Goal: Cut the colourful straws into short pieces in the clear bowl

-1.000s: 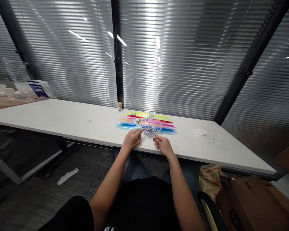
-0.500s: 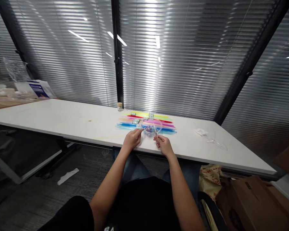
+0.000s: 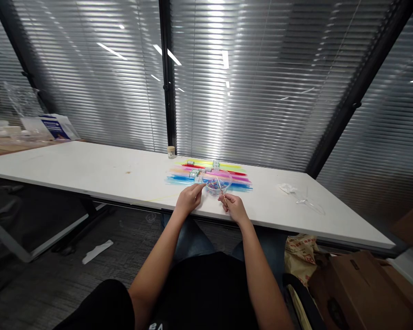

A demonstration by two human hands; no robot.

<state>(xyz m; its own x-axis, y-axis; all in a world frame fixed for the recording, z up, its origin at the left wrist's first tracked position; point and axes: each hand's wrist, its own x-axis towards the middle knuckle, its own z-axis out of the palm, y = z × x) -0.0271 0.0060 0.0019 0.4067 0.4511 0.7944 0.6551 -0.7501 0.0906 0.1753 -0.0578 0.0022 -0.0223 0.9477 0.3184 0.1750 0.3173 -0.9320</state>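
A clear plastic bowl [image 3: 230,179] stands near the front edge of the table, with small multicoloured pieces [image 3: 214,184] inside. My right hand [image 3: 234,206], just right of the bowl, is closed around the handles of slim scissors [image 3: 220,187]. Their blades point up and left over the bowl. At the bowl's left side, my left hand [image 3: 190,198] is closed in a pinch. A thin yellow strand [image 3: 161,198] trails leftward from it across the table; its end at the fingertips is too small to make out.
Behind the bowl lie long thin strips in yellow, red, pink and blue [image 3: 177,178], with several printed labels [image 3: 194,173] on them. A small lidded jar [image 3: 171,152] stands at the back. Crumpled tissue [image 3: 287,188] and clear plastic [image 3: 309,205] lie right on the white table [image 3: 89,169].
The scissors have tilted slightly left in my right hand. The yellow strand's outer part has shifted a little toward the table's front edge. My left hand has stayed almost still.
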